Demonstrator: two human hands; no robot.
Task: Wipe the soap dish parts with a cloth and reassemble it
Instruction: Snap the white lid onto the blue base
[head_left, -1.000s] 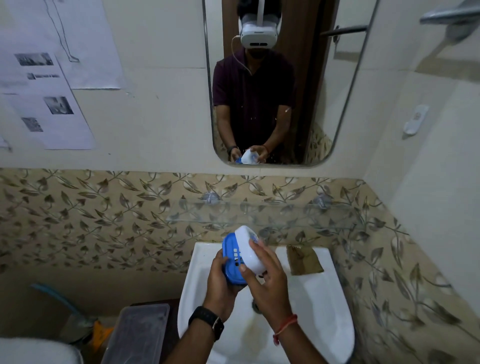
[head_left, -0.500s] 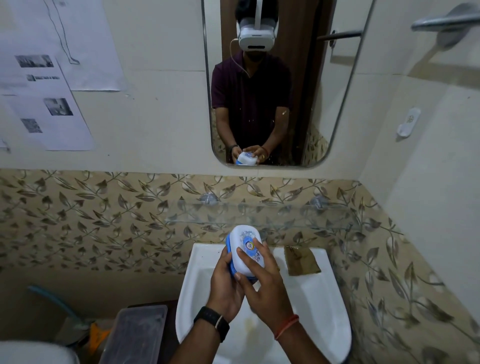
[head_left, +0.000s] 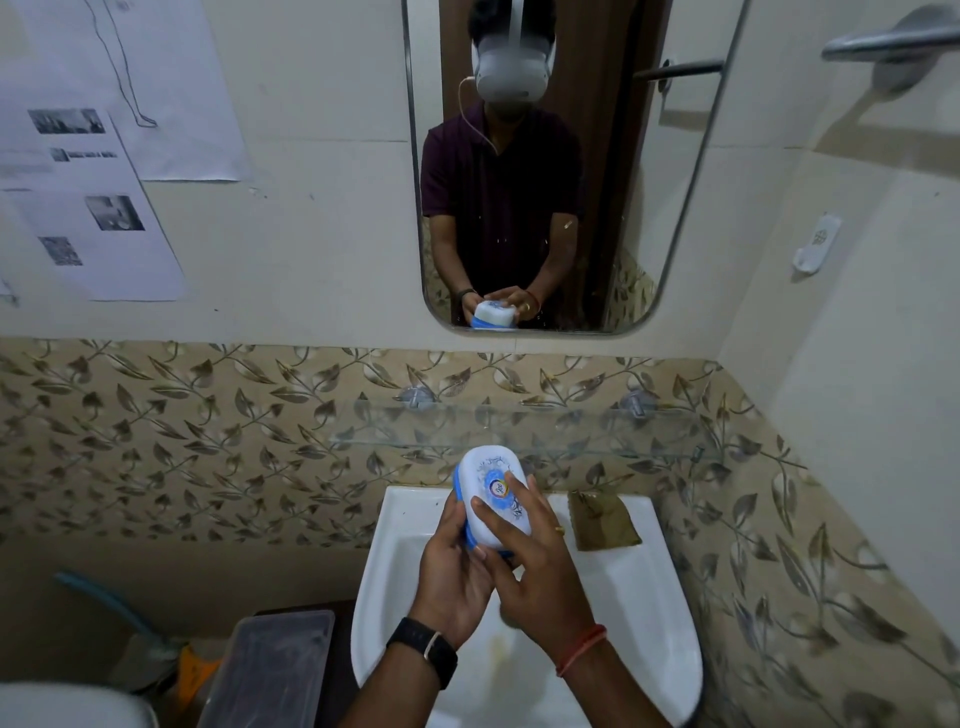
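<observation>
Soap dish (head_left: 492, 496) above sink (head_left: 641, 597), left hand (head_left: 457, 569) gripping its back, right hand (head_left: 532, 564) laid straight-fingered on its lid

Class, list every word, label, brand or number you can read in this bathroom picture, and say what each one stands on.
Nothing here can be quoted as it reads.
On the soap dish, white lid: a round coloured logo with lettering, too blurred to read.
On the papers taped to the wall: printed lines beside small photos, too small to read.
On the white wall hook: a moulded mark, unreadable.
</observation>
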